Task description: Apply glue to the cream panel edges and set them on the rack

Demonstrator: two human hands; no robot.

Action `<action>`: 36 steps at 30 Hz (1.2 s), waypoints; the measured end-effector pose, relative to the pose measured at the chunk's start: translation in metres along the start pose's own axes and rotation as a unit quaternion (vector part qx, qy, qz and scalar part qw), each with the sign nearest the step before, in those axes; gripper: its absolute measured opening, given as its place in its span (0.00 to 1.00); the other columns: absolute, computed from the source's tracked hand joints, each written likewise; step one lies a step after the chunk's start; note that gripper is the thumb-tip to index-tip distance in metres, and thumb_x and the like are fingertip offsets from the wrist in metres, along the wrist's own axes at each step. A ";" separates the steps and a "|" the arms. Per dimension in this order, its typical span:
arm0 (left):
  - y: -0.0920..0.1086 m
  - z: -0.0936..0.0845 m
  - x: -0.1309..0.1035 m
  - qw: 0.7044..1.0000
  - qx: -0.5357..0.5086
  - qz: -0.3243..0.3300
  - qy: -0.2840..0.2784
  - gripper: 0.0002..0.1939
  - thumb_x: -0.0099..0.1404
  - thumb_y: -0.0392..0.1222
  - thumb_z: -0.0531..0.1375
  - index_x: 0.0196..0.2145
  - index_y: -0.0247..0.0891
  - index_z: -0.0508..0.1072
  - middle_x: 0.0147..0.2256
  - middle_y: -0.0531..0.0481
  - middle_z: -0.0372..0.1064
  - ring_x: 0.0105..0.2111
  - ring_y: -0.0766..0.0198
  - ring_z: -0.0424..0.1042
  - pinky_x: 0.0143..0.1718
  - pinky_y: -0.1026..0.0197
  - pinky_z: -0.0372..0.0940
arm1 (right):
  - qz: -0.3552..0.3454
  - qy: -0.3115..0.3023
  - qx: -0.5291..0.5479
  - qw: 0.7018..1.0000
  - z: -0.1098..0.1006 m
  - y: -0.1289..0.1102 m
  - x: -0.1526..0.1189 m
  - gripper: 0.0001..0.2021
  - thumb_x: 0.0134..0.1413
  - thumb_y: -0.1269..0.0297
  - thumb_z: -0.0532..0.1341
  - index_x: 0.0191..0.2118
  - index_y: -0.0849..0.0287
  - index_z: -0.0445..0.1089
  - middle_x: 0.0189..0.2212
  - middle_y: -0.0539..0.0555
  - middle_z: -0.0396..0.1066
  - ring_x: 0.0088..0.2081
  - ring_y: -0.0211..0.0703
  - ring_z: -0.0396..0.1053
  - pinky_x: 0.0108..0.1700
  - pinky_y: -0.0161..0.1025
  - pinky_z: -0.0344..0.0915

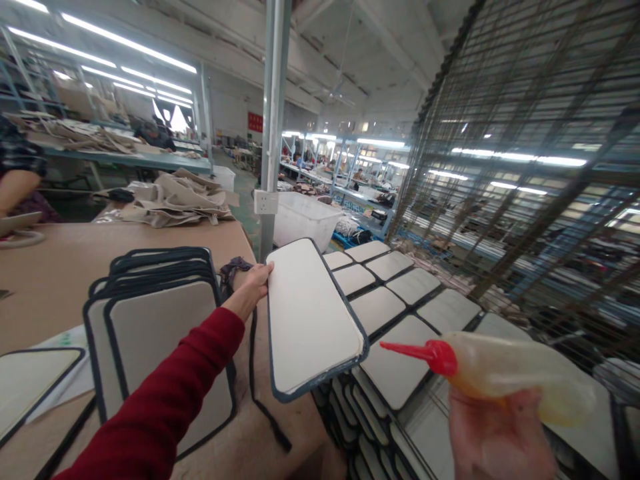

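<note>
My left hand point(257, 283), in a dark red sleeve, grips the left edge of a white panel point(313, 313) with rounded corners and a dark blue border. The panel is tilted and held up past the table's edge. A glue bottle point(515, 367) with a red nozzle lies across my right hand point(500, 433), which is closed around its underside. Its nozzle points left, close to the panel's lower right corner but apart from it. Translucent plastic shows yellowish liquid inside the bottle. A stack of similar bordered panels point(165, 327) leans on the table left of my left arm.
Rows of white panels point(385, 307) lie on a rack at the right, beneath a raised wire mesh point(500, 147). A brown-covered table point(200, 233) carries fabric scraps point(175, 197). A metal post point(273, 100) and a white bin point(305, 217) stand ahead. Another person's arm point(20, 187) shows at far left.
</note>
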State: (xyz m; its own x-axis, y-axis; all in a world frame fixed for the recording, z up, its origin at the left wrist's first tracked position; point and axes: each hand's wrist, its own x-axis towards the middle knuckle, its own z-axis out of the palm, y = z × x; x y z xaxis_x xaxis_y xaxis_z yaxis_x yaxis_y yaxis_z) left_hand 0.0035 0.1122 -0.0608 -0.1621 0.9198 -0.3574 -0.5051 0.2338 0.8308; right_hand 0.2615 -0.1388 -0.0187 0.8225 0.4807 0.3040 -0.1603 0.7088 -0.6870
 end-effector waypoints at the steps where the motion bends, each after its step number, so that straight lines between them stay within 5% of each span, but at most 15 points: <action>1: 0.000 0.001 -0.002 1.000 0.004 0.004 -0.004 0.03 0.63 0.31 0.58 0.37 0.32 0.69 0.25 0.48 0.71 0.21 0.67 0.72 0.23 0.67 0.69 | 0.000 -0.013 0.002 1.000 0.000 0.002 0.004 0.15 0.50 0.61 0.62 0.46 0.51 0.71 0.47 0.45 0.71 0.55 0.42 0.63 0.47 0.40 0.70; 11: 0.009 0.007 -0.027 0.996 0.074 0.027 -0.052 0.09 0.62 0.30 0.58 0.25 0.36 0.65 0.17 0.55 0.63 0.15 0.69 0.63 0.19 0.67 0.63 | 0.013 -0.119 -0.042 0.992 0.005 0.009 0.023 0.27 0.35 0.59 0.71 0.47 0.52 0.70 0.47 0.55 0.71 0.52 0.53 0.66 0.56 0.56 0.59; 18: 0.016 0.007 -0.039 0.994 0.084 0.021 -0.067 0.09 0.60 0.30 0.60 0.25 0.36 0.65 0.18 0.55 0.64 0.16 0.68 0.64 0.21 0.66 0.64 | 0.067 -0.174 -0.078 0.979 -0.007 0.016 0.023 0.27 0.36 0.58 0.70 0.47 0.56 0.70 0.42 0.60 0.73 0.50 0.59 0.68 0.52 0.60 0.63; 26: 0.019 -0.003 -0.032 0.998 0.052 0.015 -0.045 0.03 0.61 0.31 0.60 0.30 0.34 0.68 0.21 0.53 0.68 0.18 0.67 0.68 0.24 0.64 0.67 | 0.057 -0.116 -0.078 0.988 -0.018 0.012 0.016 0.30 0.34 0.58 0.71 0.49 0.52 0.69 0.46 0.55 0.72 0.52 0.54 0.66 0.56 0.56 0.60; 31: 0.018 -0.007 -0.026 1.000 0.014 0.009 -0.015 0.03 0.61 0.30 0.61 0.33 0.33 0.70 0.22 0.51 0.70 0.19 0.67 0.70 0.25 0.65 0.69 | 0.083 -0.112 -0.094 0.986 -0.035 0.017 0.006 0.25 0.40 0.58 0.69 0.48 0.55 0.69 0.45 0.58 0.72 0.51 0.56 0.67 0.52 0.57 0.65; 36: 0.012 -0.005 -0.019 0.998 -0.051 0.026 0.030 0.06 0.63 0.30 0.58 0.39 0.33 0.70 0.22 0.52 0.71 0.21 0.67 0.72 0.27 0.66 0.71 | 0.102 -0.100 -0.061 0.988 -0.025 0.018 -0.015 0.26 0.42 0.54 0.67 0.51 0.51 0.68 0.48 0.56 0.71 0.50 0.56 0.68 0.44 0.53 0.71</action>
State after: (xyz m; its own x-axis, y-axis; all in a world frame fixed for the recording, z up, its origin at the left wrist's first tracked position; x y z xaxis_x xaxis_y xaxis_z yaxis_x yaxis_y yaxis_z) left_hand -0.0042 0.0958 -0.0464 -0.2384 0.9088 -0.3425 -0.5775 0.1509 0.8023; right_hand 0.2598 -0.1461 -0.0526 0.6532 0.7086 0.2668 -0.2346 0.5244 -0.8185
